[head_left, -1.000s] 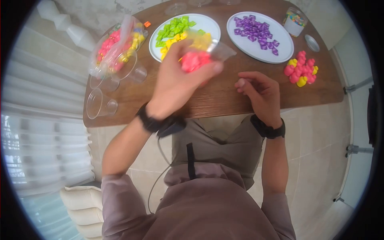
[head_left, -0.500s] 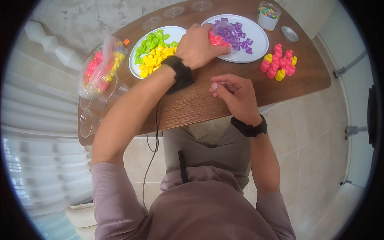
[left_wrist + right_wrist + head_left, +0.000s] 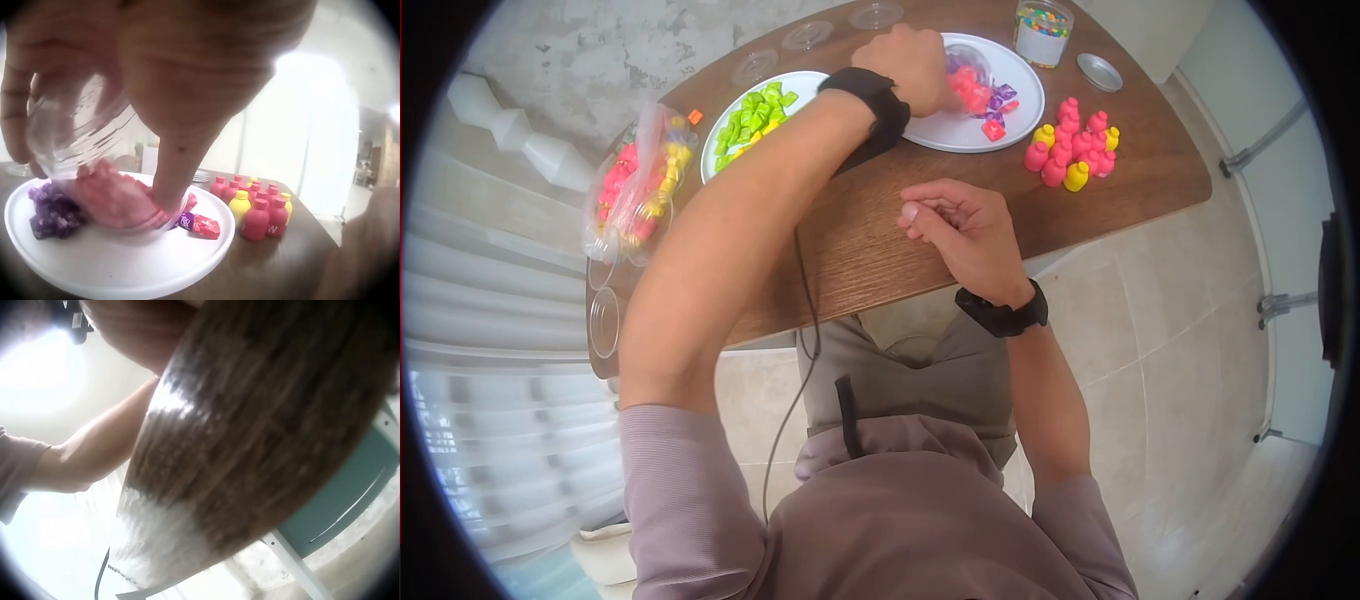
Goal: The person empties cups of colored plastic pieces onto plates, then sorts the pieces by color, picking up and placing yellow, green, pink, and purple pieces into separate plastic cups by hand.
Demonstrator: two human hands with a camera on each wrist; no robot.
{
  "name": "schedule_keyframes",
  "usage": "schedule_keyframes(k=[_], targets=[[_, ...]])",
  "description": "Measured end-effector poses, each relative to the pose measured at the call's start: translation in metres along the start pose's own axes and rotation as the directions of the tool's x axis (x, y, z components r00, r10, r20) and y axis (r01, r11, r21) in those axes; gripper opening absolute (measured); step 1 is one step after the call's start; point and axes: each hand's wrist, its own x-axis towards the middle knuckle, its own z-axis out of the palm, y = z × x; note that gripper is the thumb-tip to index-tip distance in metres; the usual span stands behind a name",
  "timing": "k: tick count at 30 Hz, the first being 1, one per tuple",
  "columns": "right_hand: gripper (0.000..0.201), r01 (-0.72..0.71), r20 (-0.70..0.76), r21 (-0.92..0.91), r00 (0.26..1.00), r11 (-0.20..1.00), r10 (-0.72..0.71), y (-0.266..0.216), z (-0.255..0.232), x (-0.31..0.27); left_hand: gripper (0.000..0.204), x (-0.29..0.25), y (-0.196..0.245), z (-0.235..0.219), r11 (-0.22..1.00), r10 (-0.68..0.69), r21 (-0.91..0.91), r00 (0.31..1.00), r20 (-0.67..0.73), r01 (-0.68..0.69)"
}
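Over the right-hand white plate (image 3: 945, 136), my left hand (image 3: 912, 66) holds a clear plastic cup (image 3: 65, 140) tipped on its side. Pink wrapped candies (image 3: 112, 197) crowd the cup's mouth, low over the plate. A few red-pink pieces (image 3: 206, 227) lie on the plate beside purple wrapped candies (image 3: 53, 212). The left thumb lies along the cup near its rim. My right hand (image 3: 972, 238) rests by the table's front edge, fingers loosely curled and holding nothing.
Another white plate (image 3: 800, 82) bears green candies (image 3: 752, 122); my left forearm covers part of it. Small pink and yellow bottles (image 3: 1088, 145) stand at right. Behind them are a jar (image 3: 1042, 38) and its lid (image 3: 1099, 72). A filled plastic bag (image 3: 638, 185) and clear cups (image 3: 605, 322) sit at left.
My left hand has carried the cup from the green and yellow candies across to the purple ones and tipped it. Pink pieces now lie on that plate. The right hand keeps its pose.
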Motion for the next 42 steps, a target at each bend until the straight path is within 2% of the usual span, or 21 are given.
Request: schedule_keyframes(k=[4,7,9,13,15,16,17,19,20,21,23,25,26,27,28,30,31,36,39,40,42], targets=[[0.02,-0.013,0.003,0.005,1.0,1.0,0.013,-0.003,0.0,0.0,0.068,-0.016,-0.008,-0.02,0.999,0.023,0.044,0.992,0.123,-0.028],[0.019,-0.01,0.005,-0.013,1.0,1.0,0.01,-0.003,0.0,0.001,0.068,-0.021,-0.022,-0.022,0.999,0.001,0.043,0.995,0.096,-0.005],[0.019,-0.008,0.005,-0.006,1.0,1.0,0.008,-0.003,0.001,0.001,0.071,-0.019,-0.039,-0.016,0.997,0.068,0.027,0.997,-0.027,-0.068],[0.018,-0.008,0.004,0.015,1.0,1.0,0.008,-0.002,0.001,0.0,0.076,-0.047,-0.041,-0.041,1.0,0.029,-0.005,1.0,-0.004,-0.029],[0.018,-0.005,0.001,0.0,1.0,1.0,0.005,-0.002,0.0,-0.001,0.083,-0.062,-0.047,-0.048,0.963,-0.06,-0.267,0.997,-0.043,0.047],[0.018,-0.002,0.004,-0.012,1.0,1.0,0.002,-0.002,0.0,0.0,0.079,-0.07,-0.051,-0.047,0.956,-0.068,-0.293,0.99,-0.127,0.028],[0.018,0.001,0.021,-0.007,1.0,1.0,0.0,-0.003,0.0,-0.002,0.079,-0.077,-0.054,-0.046,0.956,-0.084,-0.289,0.988,-0.133,0.043],[0.017,-0.003,-0.008,-0.1,1.0,0.995,0.002,-0.004,0.0,-0.003,0.067,-0.111,-0.058,-0.044,0.735,-0.237,-0.675,0.955,-0.177,0.058],[0.017,-0.005,-0.017,-0.11,1.0,0.994,0.003,-0.004,0.002,-0.003,0.057,-0.127,-0.066,-0.03,0.685,-0.289,-0.729,0.911,-0.295,-0.019],[0.018,-0.007,-0.022,-0.115,1.0,0.993,0.005,-0.003,0.002,-0.004,0.058,-0.153,-0.063,-0.036,0.616,-0.347,-0.788,0.902,-0.255,0.014],[0.018,-0.029,-0.01,-0.056,1.0,0.998,0.029,-0.003,-0.001,-0.004,0.075,-0.201,-0.062,-0.03,0.371,-0.388,-0.912,0.863,-0.323,-0.175],[0.018,-0.018,0.009,-0.098,1.0,0.995,0.019,-0.003,-0.005,-0.004,0.081,-0.256,-0.072,-0.022,0.281,-0.449,-0.924,0.815,-0.366,-0.26],[0.018,-0.015,0.041,-0.077,0.999,0.997,0.018,-0.004,-0.004,-0.004,0.084,-0.278,-0.084,-0.02,0.416,-0.433,-0.857,0.763,-0.48,-0.304],[0.018,-0.022,0.028,-0.132,0.999,0.991,0.026,-0.006,-0.004,-0.005,0.087,-0.305,-0.09,-0.023,0.429,-0.503,-0.854,0.708,-0.496,-0.293],[0.018,-0.031,0.01,-0.189,0.999,0.981,0.033,-0.008,-0.003,-0.005,0.087,-0.33,-0.103,-0.025,0.548,-0.521,-0.788,0.622,-0.585,-0.282],[0.019,-0.028,0.023,-0.201,0.999,0.979,0.034,-0.008,0.0,-0.006,0.085,-0.374,-0.119,-0.038,0.626,-0.626,-0.744,0.417,-0.659,-0.235],[0.019,-0.024,0.015,-0.226,0.999,0.974,0.028,-0.008,0.001,-0.007,0.075,-0.388,-0.132,-0.042,0.713,-0.606,-0.682,0.344,-0.717,-0.166],[0.019,0.023,0.05,-0.295,0.999,0.955,-0.008,-0.003,-0.001,-0.007,0.064,-0.426,-0.158,-0.053,0.702,-0.7,-0.711,0.151,-0.698,-0.034],[0.02,0.0,0.016,-0.314,1.0,0.95,0.005,-0.006,0.002,-0.007,0.063,-0.425,-0.156,-0.036,0.707,-0.7,-0.707,0.169,-0.694,0.024],[0.02,-0.002,0.01,-0.316,1.0,0.949,0.005,-0.007,0.002,-0.007,0.067,-0.423,-0.158,-0.029,0.726,-0.675,-0.688,0.217,-0.705,0.026],[0.02,-0.002,0.004,-0.323,1.0,0.946,0.004,-0.007,0.003,-0.007,0.071,-0.415,-0.158,-0.02,0.711,-0.692,-0.701,0.226,-0.685,0.054]])
